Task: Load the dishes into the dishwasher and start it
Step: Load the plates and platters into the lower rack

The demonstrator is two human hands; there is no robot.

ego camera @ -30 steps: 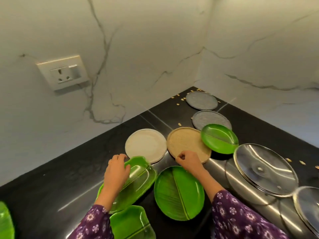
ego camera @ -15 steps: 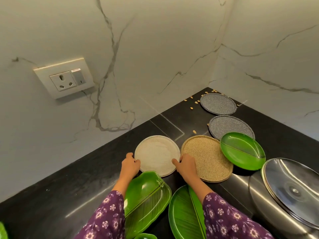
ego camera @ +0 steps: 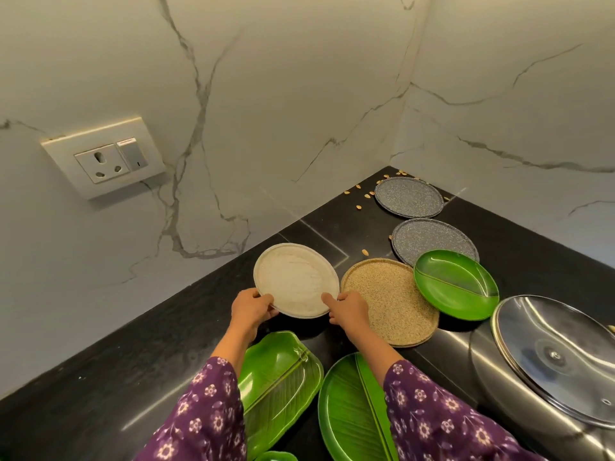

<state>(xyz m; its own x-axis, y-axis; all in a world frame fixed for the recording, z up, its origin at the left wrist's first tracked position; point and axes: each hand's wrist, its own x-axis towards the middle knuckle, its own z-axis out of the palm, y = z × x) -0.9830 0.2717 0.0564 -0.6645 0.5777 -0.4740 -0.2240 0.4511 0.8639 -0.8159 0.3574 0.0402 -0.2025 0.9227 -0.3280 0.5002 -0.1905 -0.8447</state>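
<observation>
A: What are the fingers doing?

B: Both hands grip the white plate (ego camera: 295, 280). The left hand (ego camera: 251, 309) curls its fingers (ego camera: 266, 299) round the near left rim; the right hand (ego camera: 349, 309) pinches the near right rim, thumb on top.

A: And where is that plate?

B: On the black desk (ego camera: 133, 344), near the marble corner. It seems tilted, far edge raised. Just right lies a tan speckled plate (ego camera: 396, 304), then a green oval plate (ego camera: 456, 289) overlapping a grey plate (ego camera: 429, 237). Two green leaf plates (ego camera: 279, 384) lie beneath the purple floral sleeves (ego camera: 206, 414).
</observation>
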